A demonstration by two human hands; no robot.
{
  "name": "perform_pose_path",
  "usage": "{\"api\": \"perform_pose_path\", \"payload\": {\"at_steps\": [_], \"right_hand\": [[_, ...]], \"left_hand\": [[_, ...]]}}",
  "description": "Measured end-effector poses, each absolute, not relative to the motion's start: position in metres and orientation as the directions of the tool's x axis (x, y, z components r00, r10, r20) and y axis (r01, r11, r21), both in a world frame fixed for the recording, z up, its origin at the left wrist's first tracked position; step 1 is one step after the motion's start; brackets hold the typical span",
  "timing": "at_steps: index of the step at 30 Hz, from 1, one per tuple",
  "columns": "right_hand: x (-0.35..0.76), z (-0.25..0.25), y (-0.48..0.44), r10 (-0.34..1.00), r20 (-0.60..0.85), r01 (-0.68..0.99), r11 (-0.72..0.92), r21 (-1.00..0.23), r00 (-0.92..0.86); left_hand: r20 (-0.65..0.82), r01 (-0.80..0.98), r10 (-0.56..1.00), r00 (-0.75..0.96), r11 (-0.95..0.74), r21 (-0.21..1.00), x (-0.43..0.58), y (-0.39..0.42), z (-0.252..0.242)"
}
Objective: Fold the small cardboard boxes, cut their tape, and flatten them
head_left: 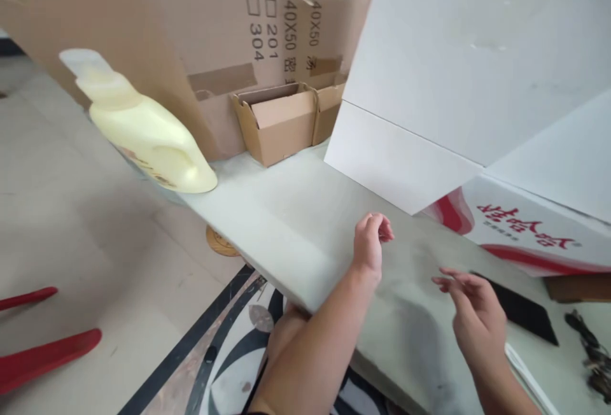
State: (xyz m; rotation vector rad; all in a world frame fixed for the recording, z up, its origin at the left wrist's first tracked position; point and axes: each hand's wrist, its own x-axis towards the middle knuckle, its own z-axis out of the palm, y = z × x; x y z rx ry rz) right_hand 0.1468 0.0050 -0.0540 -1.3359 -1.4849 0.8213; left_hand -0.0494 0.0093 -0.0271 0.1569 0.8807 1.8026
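Note:
My left hand point(370, 243) is held over the pale tabletop point(286, 211), its fingers curled inward and nothing visible in them. To its right, my right hand point(480, 316) has its fingers loosely bent and apart, with no object seen between them. A flat black object point(522, 310), perhaps a phone or tablet, lies on the table just beyond the right hand. A thin white strip point(529, 377) runs alongside the right wrist, partly hidden by the forearm.
A pale yellow bottle point(153, 138) is at the table's left edge. Small brown cardboard boxes point(286, 125) are by a large printed cardboard sheet point(219, 27). White box panels point(453, 71) rise behind, above a red-and-white carton point(525, 227). Dark cables point(592, 358) lie right; red legs point(52, 361) are left.

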Motion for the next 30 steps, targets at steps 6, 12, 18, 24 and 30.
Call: {"api": "perform_pose_path", "payload": {"at_steps": [6,12,18,24,30], "right_hand": [[0.01,-0.008,0.065,0.823,0.33,0.386,0.522,-0.761,-0.462],[-0.176,0.036,0.095,0.442,0.461,0.232,0.866,-0.443,-0.77],[-0.296,0.05,0.088,0.134,0.461,0.112,0.991,-0.076,-0.877],[-0.291,0.047,0.096,0.206,0.35,0.223,0.975,0.01,-0.914],[-0.241,0.054,0.093,0.269,0.283,0.295,0.954,0.052,-0.921]], "left_hand": [[-0.328,-0.738,0.717,-0.614,-0.375,0.561,-0.098,-0.001,-0.023],[-0.456,-0.806,0.665,-0.592,-0.478,0.349,-0.132,-0.015,-0.013],[-0.477,-0.819,0.666,-0.573,-0.471,0.327,-0.143,-0.021,-0.014],[-0.464,-0.809,0.663,-0.588,-0.485,0.333,-0.144,-0.025,-0.013],[-0.325,-0.661,0.585,-0.743,-0.563,0.496,-0.136,-0.031,-0.006]]}}
